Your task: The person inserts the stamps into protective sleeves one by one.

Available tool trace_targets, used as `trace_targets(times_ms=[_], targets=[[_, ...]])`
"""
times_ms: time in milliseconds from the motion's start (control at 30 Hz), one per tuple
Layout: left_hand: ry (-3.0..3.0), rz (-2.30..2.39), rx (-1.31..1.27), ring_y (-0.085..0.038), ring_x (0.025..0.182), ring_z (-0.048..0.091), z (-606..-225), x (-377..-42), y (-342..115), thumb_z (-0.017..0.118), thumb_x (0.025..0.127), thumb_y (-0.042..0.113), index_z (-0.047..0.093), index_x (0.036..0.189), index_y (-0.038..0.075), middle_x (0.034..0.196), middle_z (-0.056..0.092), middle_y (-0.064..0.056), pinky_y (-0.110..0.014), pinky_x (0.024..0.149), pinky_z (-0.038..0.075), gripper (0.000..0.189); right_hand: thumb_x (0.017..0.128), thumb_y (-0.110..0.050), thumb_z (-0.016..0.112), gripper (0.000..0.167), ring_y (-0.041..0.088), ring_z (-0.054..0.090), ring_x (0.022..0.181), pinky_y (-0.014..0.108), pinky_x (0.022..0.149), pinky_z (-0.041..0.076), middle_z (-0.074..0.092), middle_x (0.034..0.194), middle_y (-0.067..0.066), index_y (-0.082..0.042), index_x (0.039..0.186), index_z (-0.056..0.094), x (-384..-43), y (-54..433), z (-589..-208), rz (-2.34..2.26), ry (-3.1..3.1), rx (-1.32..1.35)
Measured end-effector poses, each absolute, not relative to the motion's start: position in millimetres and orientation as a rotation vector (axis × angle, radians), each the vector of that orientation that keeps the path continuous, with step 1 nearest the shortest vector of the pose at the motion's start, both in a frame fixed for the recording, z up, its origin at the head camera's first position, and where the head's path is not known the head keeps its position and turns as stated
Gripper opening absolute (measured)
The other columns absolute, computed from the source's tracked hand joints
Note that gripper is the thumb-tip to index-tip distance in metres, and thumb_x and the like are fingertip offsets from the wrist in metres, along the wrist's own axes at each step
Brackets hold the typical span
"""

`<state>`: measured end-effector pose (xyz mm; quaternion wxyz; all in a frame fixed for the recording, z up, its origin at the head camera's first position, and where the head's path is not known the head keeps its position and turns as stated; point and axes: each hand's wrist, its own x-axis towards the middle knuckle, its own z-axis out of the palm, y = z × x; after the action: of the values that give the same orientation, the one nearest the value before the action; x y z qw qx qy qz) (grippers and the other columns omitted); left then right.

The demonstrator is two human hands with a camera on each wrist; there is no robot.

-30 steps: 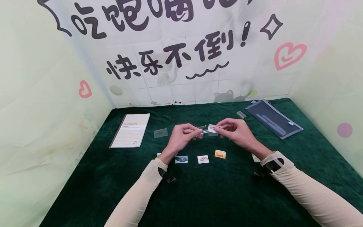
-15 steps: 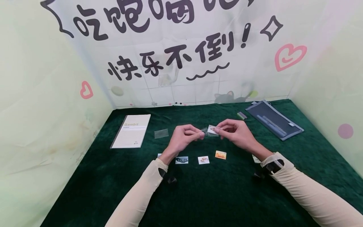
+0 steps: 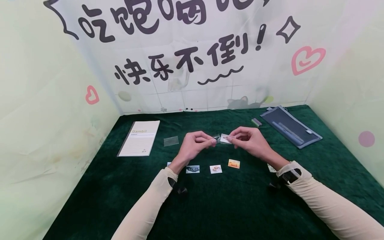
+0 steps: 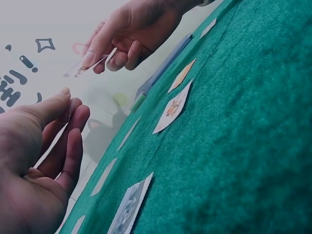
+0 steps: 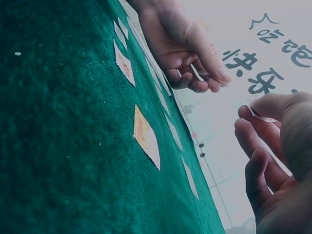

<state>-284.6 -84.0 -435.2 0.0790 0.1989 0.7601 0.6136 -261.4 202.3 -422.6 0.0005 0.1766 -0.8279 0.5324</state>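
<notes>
Left hand [image 3: 193,145] pinched clear plastic piece [image 3: 217,137] just beside white rectangular printed stamp [image 3: 224,138] gripped in fingers [image 3: 238,142] of right hand [image 3: 252,140].

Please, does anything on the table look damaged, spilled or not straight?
Nothing looks spilled or damaged. Only mildly askew: the pouch lies slanted at the far right, and the orange stamp sits slightly farther back than the white stamp beside it.

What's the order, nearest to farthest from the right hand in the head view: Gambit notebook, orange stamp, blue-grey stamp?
From the right hand:
1. Orange stamp: just to its left, closer to the person.
2. Blue-grey stamp: farther left.
3. Gambit notebook: far left.
</notes>
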Motion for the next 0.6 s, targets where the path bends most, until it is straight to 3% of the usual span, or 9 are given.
trace_targets(times_ms=[600], targets=[[2.209, 1.795, 0.675, -0.02, 0.106, 0.079, -433.8, -280.8, -80.5, 0.076, 0.103, 0.038, 0.077, 0.121, 0.02, 0.111, 0.083, -0.002, -0.037, 0.093, 0.061, 0.026, 0.104, -0.039, 0.075, 0.027, 0.033, 0.076, 0.079, 0.033, 0.08, 0.054, 0.082, 0.1, 0.019, -0.017, 0.12, 0.075, -260.2, 200.3, -425.7, 1.741, -2.652, 0.618]])
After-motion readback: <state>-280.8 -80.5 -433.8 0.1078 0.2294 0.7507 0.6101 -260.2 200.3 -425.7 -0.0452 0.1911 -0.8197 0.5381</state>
